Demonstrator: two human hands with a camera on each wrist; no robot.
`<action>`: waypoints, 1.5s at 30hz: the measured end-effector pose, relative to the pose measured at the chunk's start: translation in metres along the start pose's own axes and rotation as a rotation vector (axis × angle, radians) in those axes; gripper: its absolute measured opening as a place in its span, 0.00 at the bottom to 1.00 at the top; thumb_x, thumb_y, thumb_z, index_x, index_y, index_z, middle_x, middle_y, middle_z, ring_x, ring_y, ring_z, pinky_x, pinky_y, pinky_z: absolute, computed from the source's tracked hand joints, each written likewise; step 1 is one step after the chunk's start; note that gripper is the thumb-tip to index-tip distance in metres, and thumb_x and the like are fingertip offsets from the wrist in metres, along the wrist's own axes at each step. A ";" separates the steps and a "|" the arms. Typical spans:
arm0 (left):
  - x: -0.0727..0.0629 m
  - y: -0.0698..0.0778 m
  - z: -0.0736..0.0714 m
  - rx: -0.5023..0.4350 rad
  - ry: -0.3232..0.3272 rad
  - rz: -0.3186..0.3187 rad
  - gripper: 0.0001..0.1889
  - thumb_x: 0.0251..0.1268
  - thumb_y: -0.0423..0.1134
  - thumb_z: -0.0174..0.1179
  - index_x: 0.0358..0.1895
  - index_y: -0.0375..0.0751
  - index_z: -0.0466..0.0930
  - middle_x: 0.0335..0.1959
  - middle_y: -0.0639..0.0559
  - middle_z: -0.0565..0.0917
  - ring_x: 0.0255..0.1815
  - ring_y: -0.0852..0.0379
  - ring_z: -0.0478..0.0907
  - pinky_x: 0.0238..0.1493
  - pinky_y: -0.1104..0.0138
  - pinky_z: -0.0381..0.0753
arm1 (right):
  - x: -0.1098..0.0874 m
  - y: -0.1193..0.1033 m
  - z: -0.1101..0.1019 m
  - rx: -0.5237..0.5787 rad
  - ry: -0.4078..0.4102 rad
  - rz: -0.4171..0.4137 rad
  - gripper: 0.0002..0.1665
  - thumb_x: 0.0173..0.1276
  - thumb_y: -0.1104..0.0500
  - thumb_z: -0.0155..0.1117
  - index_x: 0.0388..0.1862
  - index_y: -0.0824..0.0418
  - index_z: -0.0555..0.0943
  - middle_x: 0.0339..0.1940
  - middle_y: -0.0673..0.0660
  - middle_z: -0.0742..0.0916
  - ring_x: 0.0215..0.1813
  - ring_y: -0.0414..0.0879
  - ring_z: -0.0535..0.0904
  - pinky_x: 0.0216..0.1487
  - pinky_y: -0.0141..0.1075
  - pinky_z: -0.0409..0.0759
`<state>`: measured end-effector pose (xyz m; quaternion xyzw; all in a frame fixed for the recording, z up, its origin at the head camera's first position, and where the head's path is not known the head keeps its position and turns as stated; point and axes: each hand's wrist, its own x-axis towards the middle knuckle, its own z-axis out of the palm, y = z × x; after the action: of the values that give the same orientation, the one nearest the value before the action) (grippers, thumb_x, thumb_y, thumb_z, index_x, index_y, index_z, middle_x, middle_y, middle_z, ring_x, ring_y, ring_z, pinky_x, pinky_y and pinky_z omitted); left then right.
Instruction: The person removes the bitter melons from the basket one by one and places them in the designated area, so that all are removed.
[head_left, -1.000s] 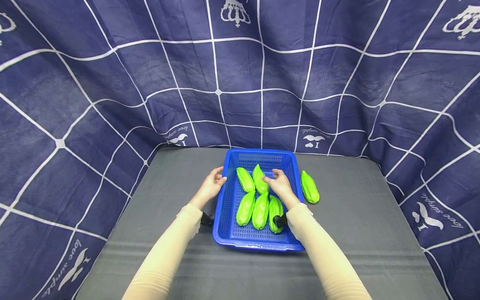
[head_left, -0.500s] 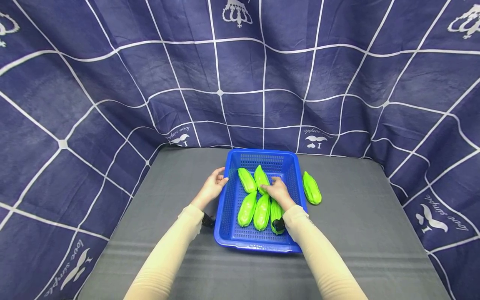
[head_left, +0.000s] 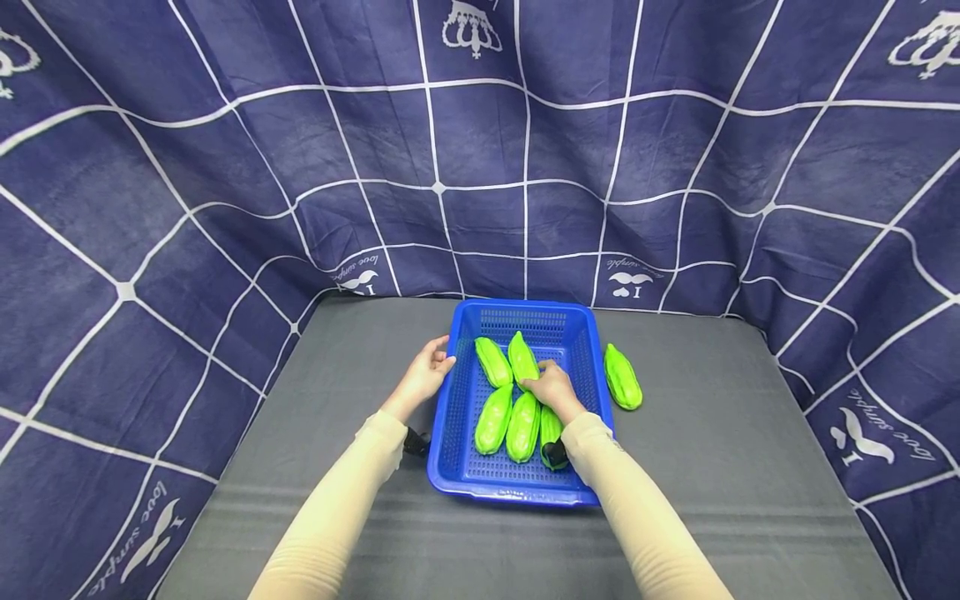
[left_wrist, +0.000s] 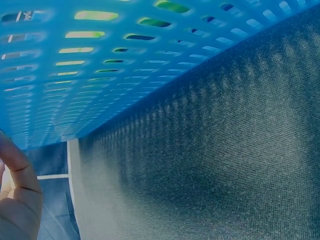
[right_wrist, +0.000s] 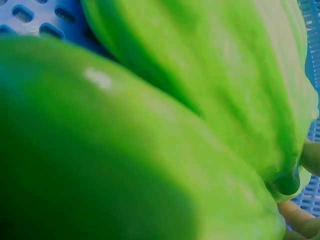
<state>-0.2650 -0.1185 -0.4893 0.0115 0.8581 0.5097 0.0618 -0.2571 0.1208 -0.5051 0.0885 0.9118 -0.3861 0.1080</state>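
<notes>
In the head view, a blue perforated plastic basket [head_left: 491,495] holds several light green ribbed bitter melons, two in the far row and the rest nearer. My right hand [head_left: 557,388] is inside it, thumb and fingers curled around the pointed tip of the near-right bitter melon [head_left: 551,425], close against the far-right bitter melon [head_left: 523,362]. Fingers [right_wrist: 311,158] show beside the melon's stem end in the right wrist view. My left hand [head_left: 423,377] stays at the basket's left side with loosely bent fingers right at the rim. Its finger [left_wrist: 22,170] shows below the basket wall [left_wrist: 165,47].
Another bitter melon [head_left: 622,377] lies on the grey cloth-covered table [head_left: 720,433], just right of the basket. Behind and at the sides hangs a dark blue curtain [head_left: 562,142] with white grid lines. A near-left melon [head_left: 493,421] and middle melon [head_left: 522,427] lie side by side.
My right hand has lowered toward the melons and moved slightly nearer, its fingers closing in around the melon tip. The left hand and the basket stay nearly in place.
</notes>
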 end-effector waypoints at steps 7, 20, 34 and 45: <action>-0.001 -0.002 0.001 0.010 0.011 0.019 0.26 0.74 0.34 0.54 0.72 0.33 0.63 0.45 0.37 0.79 0.46 0.44 0.80 0.50 0.55 0.80 | 0.000 0.005 -0.002 0.046 0.009 0.036 0.34 0.65 0.54 0.67 0.64 0.72 0.72 0.57 0.70 0.83 0.60 0.61 0.79 0.62 0.49 0.76; 0.000 -0.001 0.000 0.018 0.003 0.011 0.26 0.74 0.34 0.53 0.72 0.34 0.62 0.48 0.34 0.78 0.50 0.41 0.79 0.54 0.52 0.78 | -0.003 0.000 -0.013 0.145 0.007 0.063 0.31 0.70 0.54 0.62 0.67 0.70 0.71 0.62 0.71 0.80 0.65 0.62 0.76 0.66 0.49 0.73; 0.002 -0.002 -0.002 0.023 0.002 0.019 0.27 0.74 0.34 0.53 0.72 0.33 0.62 0.47 0.34 0.79 0.49 0.41 0.80 0.53 0.53 0.79 | -0.010 -0.005 -0.034 0.289 -0.047 0.047 0.34 0.71 0.54 0.61 0.71 0.67 0.67 0.65 0.71 0.77 0.68 0.64 0.72 0.68 0.53 0.70; 0.002 -0.003 -0.001 0.016 -0.021 0.008 0.27 0.75 0.35 0.52 0.74 0.33 0.59 0.52 0.31 0.79 0.53 0.39 0.79 0.56 0.51 0.78 | -0.015 -0.005 -0.065 0.387 -0.009 -0.019 0.35 0.73 0.56 0.60 0.72 0.70 0.64 0.67 0.72 0.76 0.65 0.63 0.75 0.66 0.49 0.74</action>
<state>-0.2670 -0.1204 -0.4915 0.0208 0.8614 0.5029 0.0688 -0.2522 0.1633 -0.4540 0.0973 0.8207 -0.5558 0.0892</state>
